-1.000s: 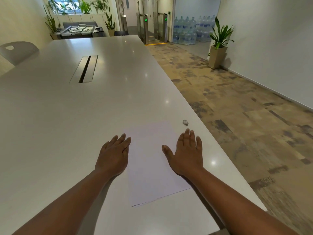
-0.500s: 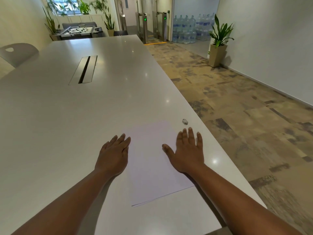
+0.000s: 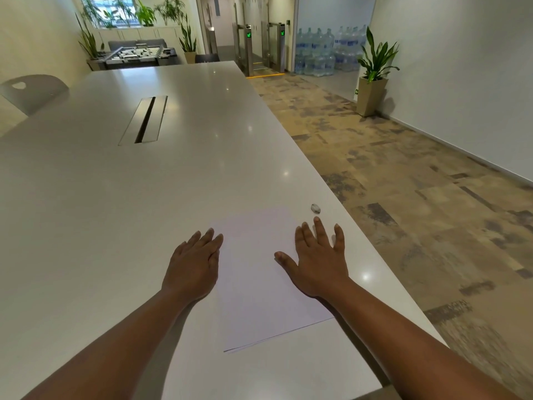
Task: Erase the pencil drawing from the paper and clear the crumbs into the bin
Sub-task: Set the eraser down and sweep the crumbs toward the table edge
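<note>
A white sheet of paper (image 3: 259, 284) lies flat near the right edge of a long white table (image 3: 115, 197). I can make out no pencil marks on it. A small grey eraser (image 3: 315, 208) rests on the table just beyond the paper's far right corner. My left hand (image 3: 194, 264) lies flat, palm down, on the paper's left edge. My right hand (image 3: 318, 258) hovers or rests over the paper's right edge, fingers spread, its fingertips a short way from the eraser. Neither hand holds anything. No bin is in view.
The table's right edge (image 3: 375, 255) drops to patterned carpet. A cable slot (image 3: 144, 119) sits in the tabletop farther away. A chair back (image 3: 31, 90) stands at the far left. A potted plant (image 3: 372, 79) and stacked water bottles (image 3: 320, 53) stand by the right wall.
My right hand has slid a little forward toward the eraser and its fingers have spread apart. My left hand and the paper have stayed put.
</note>
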Demonstrator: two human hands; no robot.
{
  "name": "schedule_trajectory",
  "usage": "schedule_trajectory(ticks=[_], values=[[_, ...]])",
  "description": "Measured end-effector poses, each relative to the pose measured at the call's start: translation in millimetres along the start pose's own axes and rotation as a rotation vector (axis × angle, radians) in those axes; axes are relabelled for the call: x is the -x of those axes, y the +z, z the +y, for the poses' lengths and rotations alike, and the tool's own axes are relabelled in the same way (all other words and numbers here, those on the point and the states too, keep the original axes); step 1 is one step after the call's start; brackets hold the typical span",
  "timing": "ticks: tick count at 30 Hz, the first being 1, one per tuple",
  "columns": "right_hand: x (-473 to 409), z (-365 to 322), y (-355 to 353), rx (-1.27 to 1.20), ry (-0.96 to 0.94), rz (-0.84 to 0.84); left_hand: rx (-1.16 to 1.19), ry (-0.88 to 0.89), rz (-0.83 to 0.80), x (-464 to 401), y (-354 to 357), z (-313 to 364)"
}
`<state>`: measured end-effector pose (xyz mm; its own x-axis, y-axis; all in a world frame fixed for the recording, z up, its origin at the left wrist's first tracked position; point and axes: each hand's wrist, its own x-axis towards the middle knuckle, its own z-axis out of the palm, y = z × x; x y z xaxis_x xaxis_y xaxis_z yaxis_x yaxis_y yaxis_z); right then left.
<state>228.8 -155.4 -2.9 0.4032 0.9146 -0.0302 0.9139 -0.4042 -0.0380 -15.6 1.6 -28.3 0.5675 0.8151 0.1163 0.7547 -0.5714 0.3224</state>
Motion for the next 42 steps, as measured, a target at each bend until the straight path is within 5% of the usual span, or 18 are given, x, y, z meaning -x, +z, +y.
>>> schedule_trajectory(ticks=[24,31,36,42], values=[[-1.1,-56.0,2.9,-0.033,-0.096,0.034,0.110,-0.122,0.056,7.6,-23.7,-23.9],[-5.4,-45.6,5.0,-0.037,-0.142,-0.082,-0.212,-0.042,0.063,-7.1,-28.8,13.4],[-7.3,-47.4,5.3,-0.043,-0.157,-0.074,0.114,0.213,-0.032,-22.6,-6.7,68.8],[-9.0,-36.6,6.6,0.011,-0.184,-0.083,0.320,0.236,-0.040,-17.0,16.8,97.6]])
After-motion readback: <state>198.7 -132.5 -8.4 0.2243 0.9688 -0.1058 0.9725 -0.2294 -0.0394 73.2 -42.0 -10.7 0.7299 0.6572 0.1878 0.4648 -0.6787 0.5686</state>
